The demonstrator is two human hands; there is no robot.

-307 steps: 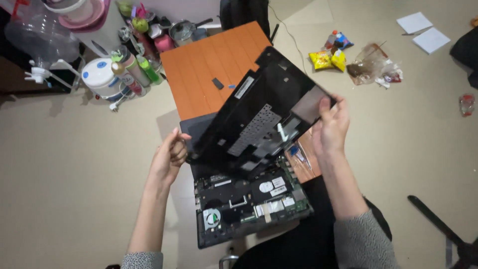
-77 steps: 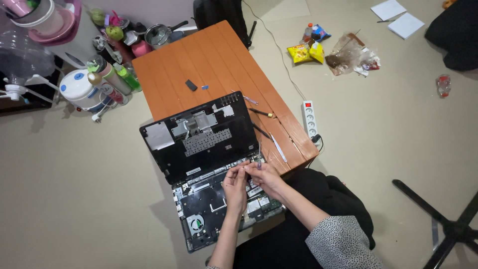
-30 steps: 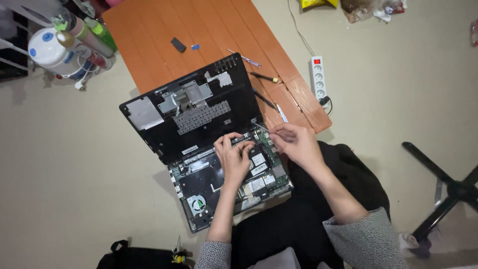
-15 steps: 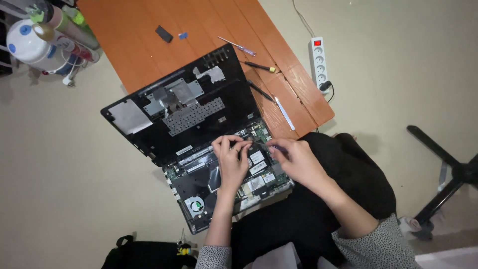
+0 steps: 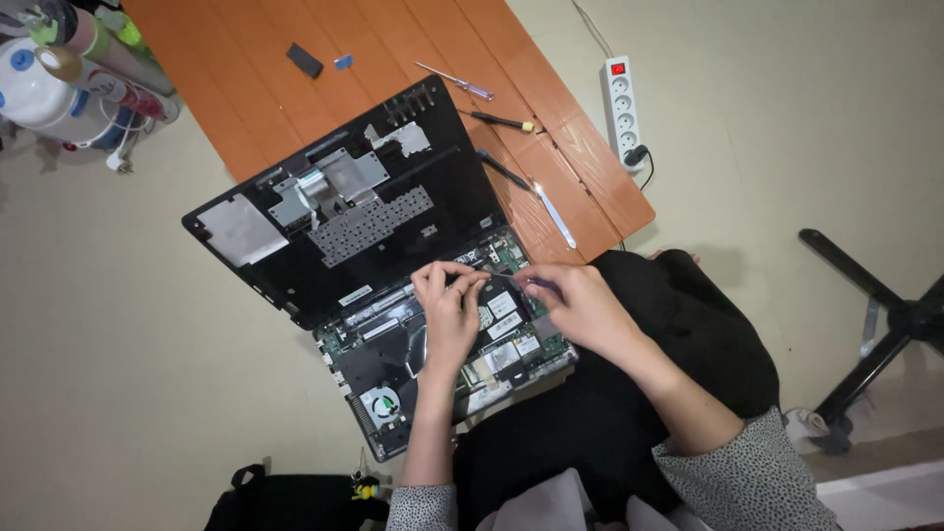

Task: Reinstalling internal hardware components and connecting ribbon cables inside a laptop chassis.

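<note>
Black laptop base (image 5: 433, 369), cover off, lies at the counter (image 5: 246, 88) edge. Left hand (image 5: 447, 305) pinches a small part on the motherboard (image 5: 506, 315), steadying it; right hand (image 5: 580, 305) grips a thin tool. Keyboard panel (image 5: 334, 206) rests above, clear.

Your left hand (image 5: 447, 310) rests on the open laptop base (image 5: 442, 349), fingertips curled at its upper edge, near the green circuit board. Your right hand (image 5: 580, 307) sits just right of it over the same base, pinching a thin tool whose tip is hard to make out. The removed black keyboard cover (image 5: 344, 202) lies upside down just above the base on the orange bench (image 5: 246, 88). Screwdrivers (image 5: 501, 121) lie on the bench right of the cover; a white power strip (image 5: 621, 103) lies on the floor beyond.
</note>
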